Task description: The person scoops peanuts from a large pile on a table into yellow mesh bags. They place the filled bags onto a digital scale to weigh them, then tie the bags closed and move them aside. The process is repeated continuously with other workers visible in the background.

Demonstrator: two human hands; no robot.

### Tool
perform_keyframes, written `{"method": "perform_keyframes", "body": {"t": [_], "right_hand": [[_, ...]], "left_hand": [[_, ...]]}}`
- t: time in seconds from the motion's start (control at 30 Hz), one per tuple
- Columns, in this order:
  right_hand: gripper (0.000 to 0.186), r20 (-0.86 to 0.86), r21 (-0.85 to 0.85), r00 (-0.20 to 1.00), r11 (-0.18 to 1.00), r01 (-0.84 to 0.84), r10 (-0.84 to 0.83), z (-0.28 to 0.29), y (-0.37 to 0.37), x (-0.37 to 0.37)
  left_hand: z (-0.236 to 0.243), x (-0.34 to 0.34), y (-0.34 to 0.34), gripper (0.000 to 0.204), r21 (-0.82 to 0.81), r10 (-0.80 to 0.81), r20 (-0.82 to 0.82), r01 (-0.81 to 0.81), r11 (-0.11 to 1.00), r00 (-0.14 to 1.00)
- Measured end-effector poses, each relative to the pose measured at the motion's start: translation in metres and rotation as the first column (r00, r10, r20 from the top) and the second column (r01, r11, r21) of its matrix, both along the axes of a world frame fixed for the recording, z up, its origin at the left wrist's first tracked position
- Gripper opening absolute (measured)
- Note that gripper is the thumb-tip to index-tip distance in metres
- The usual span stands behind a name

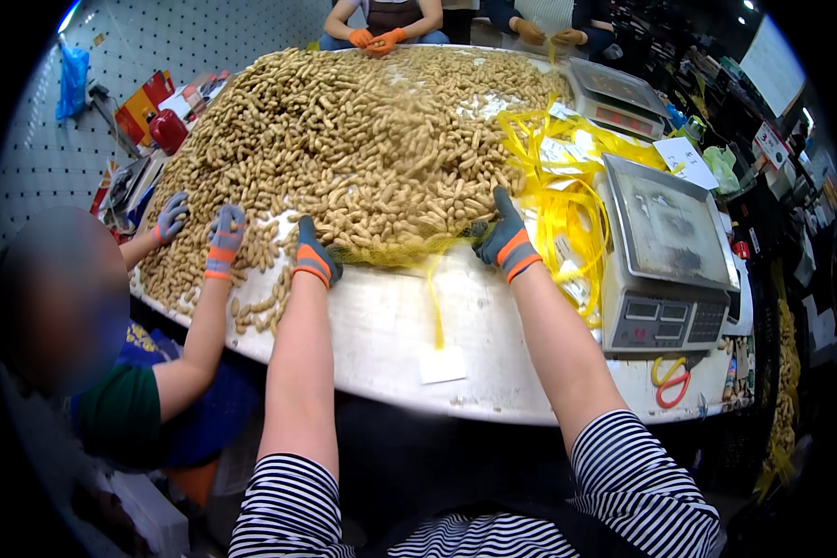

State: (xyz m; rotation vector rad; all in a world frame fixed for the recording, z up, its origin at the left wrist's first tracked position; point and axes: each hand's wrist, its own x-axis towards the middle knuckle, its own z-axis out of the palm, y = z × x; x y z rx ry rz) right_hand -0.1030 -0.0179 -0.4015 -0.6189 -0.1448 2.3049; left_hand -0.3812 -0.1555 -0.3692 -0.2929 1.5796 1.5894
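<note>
My left hand (314,253), in a dark grey glove with an orange band, is closed on one end of a yellow mesh bag (381,253). The other end is gripped by my right hand (509,237), gloved alike, thumb pointing up. Between both hands the net stretches sideways along the near edge of a large heap of peanuts (298,121). Some peanuts just beyond the net are blurred by motion; I cannot tell how many lie inside it. A yellow strip hangs from the bag toward me, ending in a blank-looking white tag (442,365) on the white table (372,344).
To the right stand a digital scale (670,251), yellow mesh bags with white tags (567,205) and scissors (671,381). A second scale (618,93) is farther back. At left, a co-worker's gloved hands (223,237) touch the peanuts. Two more people work across the table.
</note>
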Motion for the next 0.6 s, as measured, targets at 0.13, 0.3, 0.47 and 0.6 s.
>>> {"method": "perform_keyframes", "body": {"t": [0.13, 0.3, 0.47, 0.6], "right_hand": [[0.074, 0.534, 0.37, 0.845, 0.895, -0.251, 0.016, 0.019, 0.042, -0.016], [0.082, 0.919, 0.385, 0.324, 0.34, -0.858, -0.224, 0.033, 0.099, -0.024], [0.067, 0.951, 0.22, 0.14, 0.282, -0.934, -0.275, 0.046, 0.13, -0.059], [0.06, 0.978, 0.122, 0.061, 0.305, -0.945, -0.201, 0.049, 0.14, -0.077]], "left_hand": [[0.026, -0.018, 0.053, 0.098, -0.195, -0.436, -0.168, 0.404, 0.894, 0.884], [0.008, -0.049, 0.138, 0.1, -0.587, -0.881, -0.29, 0.658, 0.472, 0.373], [0.02, -0.049, 0.191, 0.102, -0.778, -0.952, -0.304, 0.566, 0.273, 0.041], [0.023, -0.025, 0.191, 0.106, -0.609, -0.863, -0.446, 0.626, 0.488, 0.238]]}}
